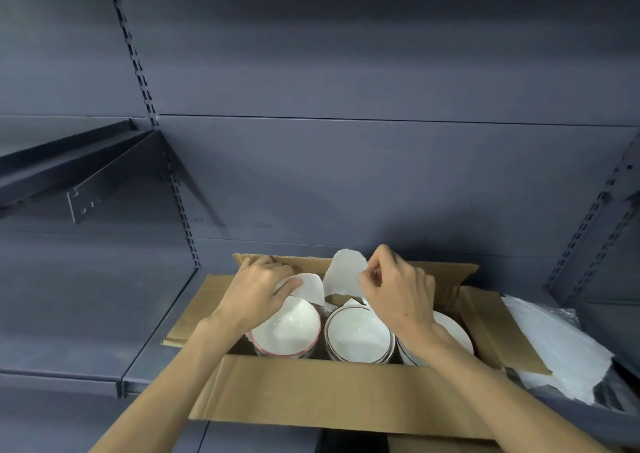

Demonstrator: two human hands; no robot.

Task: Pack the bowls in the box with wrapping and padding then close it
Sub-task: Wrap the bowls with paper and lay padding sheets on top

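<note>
An open cardboard box (311,390) stands on a dark metal shelf with its flaps spread. Inside are stacks of white bowls: a pink-rimmed stack (287,331) at the left, a brown-rimmed stack (358,333) in the middle, and a third stack (453,331) at the right, partly hidden by my right forearm. My left hand (258,293) pinches a piece of white foam sheet (310,288) above the left stack. My right hand (398,288) pinches another torn piece of white foam sheet (344,274) above the middle stack. The two pieces sit side by side.
A pile of white foam sheets (561,345) lies on the shelf (86,331) to the right of the box, partly under its right flap. The shelf's back panel rises right behind the box. A higher shelf bracket (83,172) juts out at the left.
</note>
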